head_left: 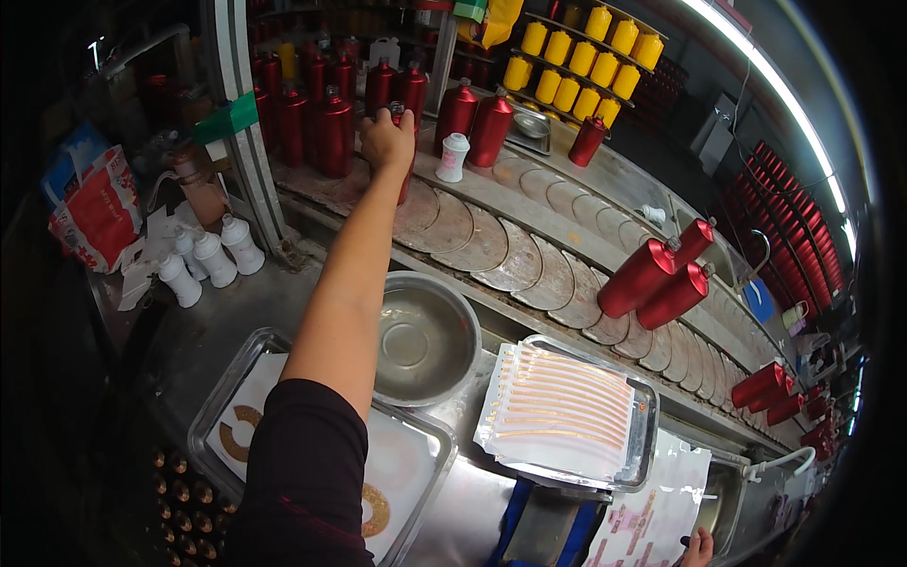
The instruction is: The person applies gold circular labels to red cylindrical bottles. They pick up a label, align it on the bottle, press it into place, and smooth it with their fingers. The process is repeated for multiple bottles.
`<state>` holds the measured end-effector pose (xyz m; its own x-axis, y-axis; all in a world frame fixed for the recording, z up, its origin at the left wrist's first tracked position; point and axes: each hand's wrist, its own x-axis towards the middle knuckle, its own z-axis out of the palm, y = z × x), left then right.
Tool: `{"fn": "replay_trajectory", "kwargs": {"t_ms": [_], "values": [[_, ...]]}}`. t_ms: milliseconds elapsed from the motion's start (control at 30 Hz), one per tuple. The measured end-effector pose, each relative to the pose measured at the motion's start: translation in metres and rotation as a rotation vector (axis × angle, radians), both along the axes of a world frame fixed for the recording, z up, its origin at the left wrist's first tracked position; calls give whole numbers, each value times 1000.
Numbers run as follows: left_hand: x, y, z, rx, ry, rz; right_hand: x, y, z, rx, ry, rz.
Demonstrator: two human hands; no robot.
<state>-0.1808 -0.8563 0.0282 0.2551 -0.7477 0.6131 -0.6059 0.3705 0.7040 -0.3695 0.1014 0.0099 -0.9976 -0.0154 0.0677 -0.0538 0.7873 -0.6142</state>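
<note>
My left arm reaches far forward over the bench. My left hand (387, 144) is closed round the upper part of a red metallic bottle (407, 181), which stands upright at the conveyor; wrist and forearm hide much of it. Close by are more red bottles (334, 137) and a small white bottle (453, 158) with a pink mark. Low at the right edge, only the fingers of my right hand (699, 548) show. They are bent by a small dark thing at the edge of a white decal sheet (652, 496) with pink and gold prints.
A conveyor of overlapping metal plates (505, 260) carries tilted-looking red bottles (638, 278) farther right. Nearer stand a metal basin (425, 340) of water, a tray (645, 439) with gold-striped sheets, and another tray (430, 491) with gold decals. A metal post (248, 123) rises at left beside white bottles (215, 260).
</note>
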Motion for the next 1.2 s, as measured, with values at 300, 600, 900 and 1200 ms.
{"fn": "replay_trajectory", "kwargs": {"t_ms": [300, 600, 900, 1200], "values": [[-3, 41, 6, -12, 341, -293, -22, 40, -31, -217, 10, 71], [124, 171, 37, 1091, 1300, -898, 17, -79, 25, -570, -71, 385], [192, 341, 65, 1174, 1246, -1024, 151, -249, 92, -501, -205, 1052], [168, 478, 77, 1197, 1062, -1481, 204, -278, 70, -869, -1100, 1308]]}}
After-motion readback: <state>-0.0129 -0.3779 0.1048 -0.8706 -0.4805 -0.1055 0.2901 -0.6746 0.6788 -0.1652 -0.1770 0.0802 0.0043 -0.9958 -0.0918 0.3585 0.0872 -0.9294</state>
